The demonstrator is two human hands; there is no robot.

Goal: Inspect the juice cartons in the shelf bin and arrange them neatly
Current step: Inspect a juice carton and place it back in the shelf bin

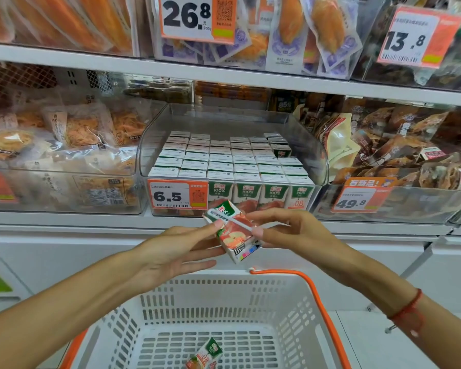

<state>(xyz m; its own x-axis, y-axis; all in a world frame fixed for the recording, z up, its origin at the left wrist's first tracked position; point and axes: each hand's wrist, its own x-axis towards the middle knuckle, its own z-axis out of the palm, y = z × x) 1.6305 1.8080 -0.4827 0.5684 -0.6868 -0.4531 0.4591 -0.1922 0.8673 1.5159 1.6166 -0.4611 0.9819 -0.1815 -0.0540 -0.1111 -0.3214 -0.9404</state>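
You hold one juice carton (233, 233) out in front of the shelf bin (308, 145), tilted, between both hands; your left hand (171, 251) pinches its upper left corner with thumb and fingertip while the other fingers lie straight beneath, and your right hand (290, 230) pinches its right edge, close to the wrapped straw that runs slantwise across the face. To inspect it well, I would keep the pinches light and at the edges so no panel is covered; turn it slowly through each side, checking corners, seams and the straw's wrapper for dents or leaks; then slide it upright, label forward, into the gap at the bin's back right, where the rows look a little uneven (the front rows already stand square).

The cartons in the bin (224, 166) show green bands reading "100%" above a picture of red apples; the bin's orange price tag (176, 195) reads "6.5", and a "08" shows at the lower right of the front row. Neighbouring tags read "26.8", "13.8" and "49.8"; the smaller print is too fine to read. Another carton (205, 355) lies on its side in the white basket (290, 302) below your arms.
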